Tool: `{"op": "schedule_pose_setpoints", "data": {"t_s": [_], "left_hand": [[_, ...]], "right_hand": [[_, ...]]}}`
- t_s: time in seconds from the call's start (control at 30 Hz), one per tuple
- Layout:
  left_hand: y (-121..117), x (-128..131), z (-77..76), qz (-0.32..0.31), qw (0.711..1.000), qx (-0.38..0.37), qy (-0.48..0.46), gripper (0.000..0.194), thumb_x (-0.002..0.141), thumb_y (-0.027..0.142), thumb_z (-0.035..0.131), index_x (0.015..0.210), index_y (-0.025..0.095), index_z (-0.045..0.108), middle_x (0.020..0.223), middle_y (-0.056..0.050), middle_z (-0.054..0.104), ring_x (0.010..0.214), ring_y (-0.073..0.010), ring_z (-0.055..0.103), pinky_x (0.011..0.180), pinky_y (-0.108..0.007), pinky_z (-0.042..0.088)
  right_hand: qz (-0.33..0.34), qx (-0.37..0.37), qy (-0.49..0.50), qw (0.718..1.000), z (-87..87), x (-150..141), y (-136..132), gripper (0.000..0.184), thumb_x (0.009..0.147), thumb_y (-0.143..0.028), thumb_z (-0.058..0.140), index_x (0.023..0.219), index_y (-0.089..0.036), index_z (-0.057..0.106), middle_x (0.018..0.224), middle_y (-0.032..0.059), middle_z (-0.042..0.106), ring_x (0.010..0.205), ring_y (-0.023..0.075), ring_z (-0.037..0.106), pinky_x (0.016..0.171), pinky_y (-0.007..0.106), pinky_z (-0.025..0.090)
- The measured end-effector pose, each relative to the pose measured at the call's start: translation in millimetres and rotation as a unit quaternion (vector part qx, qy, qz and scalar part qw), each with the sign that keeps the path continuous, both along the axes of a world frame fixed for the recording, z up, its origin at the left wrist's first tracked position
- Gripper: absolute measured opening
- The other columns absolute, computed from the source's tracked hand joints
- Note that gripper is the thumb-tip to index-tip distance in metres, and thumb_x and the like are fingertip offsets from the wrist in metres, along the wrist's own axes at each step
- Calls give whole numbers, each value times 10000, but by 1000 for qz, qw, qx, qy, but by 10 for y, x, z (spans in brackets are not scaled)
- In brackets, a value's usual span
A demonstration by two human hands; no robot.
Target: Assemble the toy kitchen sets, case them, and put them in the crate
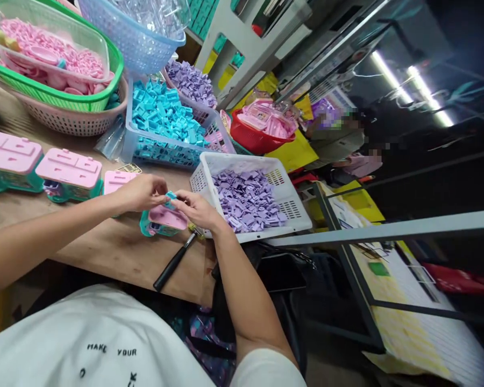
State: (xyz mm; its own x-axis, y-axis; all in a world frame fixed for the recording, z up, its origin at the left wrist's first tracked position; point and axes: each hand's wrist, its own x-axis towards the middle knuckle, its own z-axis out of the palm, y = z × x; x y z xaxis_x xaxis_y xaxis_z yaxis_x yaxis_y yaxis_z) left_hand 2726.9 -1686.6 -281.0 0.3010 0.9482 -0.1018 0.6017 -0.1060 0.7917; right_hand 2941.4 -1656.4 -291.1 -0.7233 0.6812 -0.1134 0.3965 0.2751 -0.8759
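Note:
Between both hands is a small blue plastic piece (170, 199), pinched by the fingers of my left hand (147, 192) and my right hand (197, 208). Directly below them sits a pink-topped teal plastic box (167, 219) on the wooden table. A second pink-topped box (119, 180) is partly covered by my left forearm. Further left, two more such boxes, a near one (70, 173) and a far one (10, 158), stand in the row. A hammer (173, 264) with a black handle lies beside the box under my hands, its head toward my right wrist.
A white basket (298, 215) of purple pieces stands to the right. Behind are a blue basket (165, 150) of blue pieces, a green basket (115, 80) of pink parts and a red basin (246, 137). A metal rail (387, 228) crosses the right side. People are in the background.

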Motion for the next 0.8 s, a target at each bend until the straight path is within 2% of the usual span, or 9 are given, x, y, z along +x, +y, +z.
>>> {"op": "schedule_pose_setpoints", "data": {"t_s": [0.07,0.17,0.23,0.37,0.5,0.6,0.7,0.8], "left_hand": [[73,-2,35,-18,999,-18,42,282,751,421,662,835,157,713,694,-28,677,662,-167,587,591,-254,378],[169,-16,111,-43,996,-76,34,277,718,443,646,756,170,680,649,-2,639,629,-150,534,573,-252,354],[203,-33,136,-37,995,-94,23,276,694,451,645,716,176,667,630,10,607,619,-141,498,570,-252,342],[275,-80,101,-29,994,-106,17,316,657,493,681,723,184,702,635,9,601,623,-140,480,586,-256,341],[386,-106,66,-49,993,-102,45,314,644,497,709,707,189,717,643,-1,620,642,-152,497,583,-254,343],[430,-84,103,-72,987,-110,93,301,646,483,733,703,188,713,636,0,636,629,-152,514,556,-250,330],[381,-34,178,-72,980,-115,147,267,675,436,747,771,187,725,663,7,679,622,-149,550,545,-241,335],[263,-2,254,-70,975,-95,188,220,726,373,741,839,184,737,729,4,729,658,-145,602,554,-224,349]], "right_hand": [[2,16,-5,1000,-54,16,60,391,948,-524,563,956,-154,691,855,17,647,787,148,554,718,264,437],[15,30,-4,999,-72,8,142,381,940,-505,558,890,-154,696,775,-4,603,730,136,506,678,256,397],[8,26,2,1000,-96,-13,149,382,935,-500,551,865,-154,696,743,-11,584,705,130,488,658,253,380],[-51,20,22,998,-185,-59,116,409,939,-515,532,913,-153,720,771,-2,623,723,136,510,654,246,383],[-44,21,18,999,-189,-72,129,438,954,-536,533,886,-150,730,762,-1,635,724,140,522,679,258,390],[-36,85,1,996,-162,-68,105,368,982,-452,549,856,-172,751,758,5,649,764,152,538,746,278,397],[-60,151,-5,987,-192,-78,2,269,998,-320,558,891,-206,777,832,24,693,853,171,561,869,310,402],[-79,169,-17,982,-255,-77,-84,234,1001,-279,562,954,-227,786,874,32,708,883,182,575,913,340,414]]}}
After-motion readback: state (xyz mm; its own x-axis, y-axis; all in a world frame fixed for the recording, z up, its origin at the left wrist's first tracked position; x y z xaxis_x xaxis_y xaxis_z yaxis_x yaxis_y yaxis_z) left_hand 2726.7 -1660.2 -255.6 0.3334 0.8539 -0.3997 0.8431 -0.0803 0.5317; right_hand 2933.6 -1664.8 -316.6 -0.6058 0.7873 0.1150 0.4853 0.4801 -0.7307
